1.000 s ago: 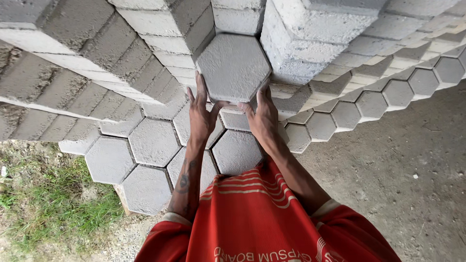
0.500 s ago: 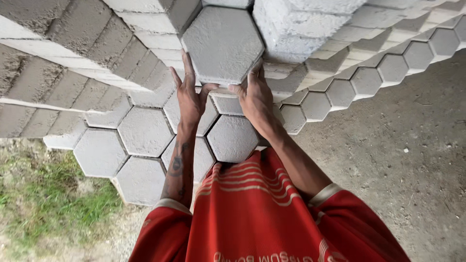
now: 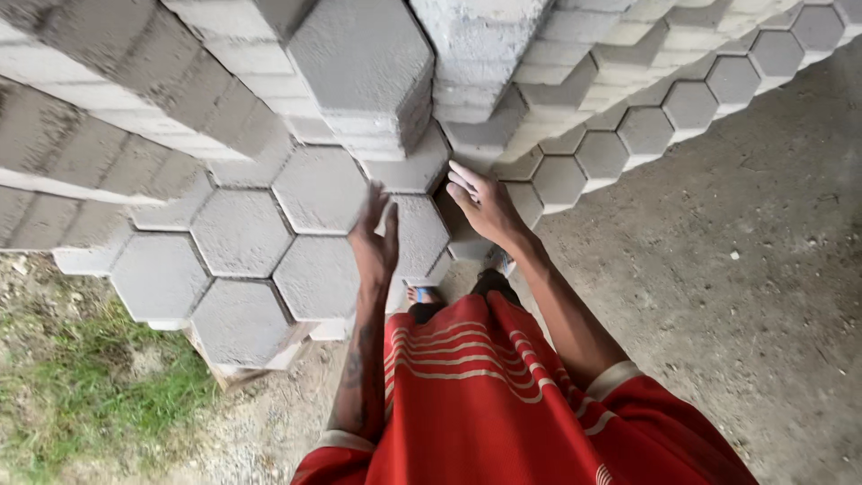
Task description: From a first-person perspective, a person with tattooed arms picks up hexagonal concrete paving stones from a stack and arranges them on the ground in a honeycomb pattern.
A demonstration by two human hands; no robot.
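Grey concrete hexagonal paving block (image 3: 364, 67) sat atop a stack, just above both hands. The left hand (image 3: 377, 238) and right hand (image 3: 485, 207) were open and empty, fingers spread, over the lower layer of hexagonal pavers (image 3: 238, 233).

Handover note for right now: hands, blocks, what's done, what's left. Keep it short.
Left hand: open, empty, fingers up in front of the low hexagonal blocks.
Right hand: open, empty, just under the tall stack.
Hexagonal block: on top of the tall stack, no hand on it.
Done: that block sits stacked, both hands are off it.
Left: cannot tell from this view; no loose block shows within reach.
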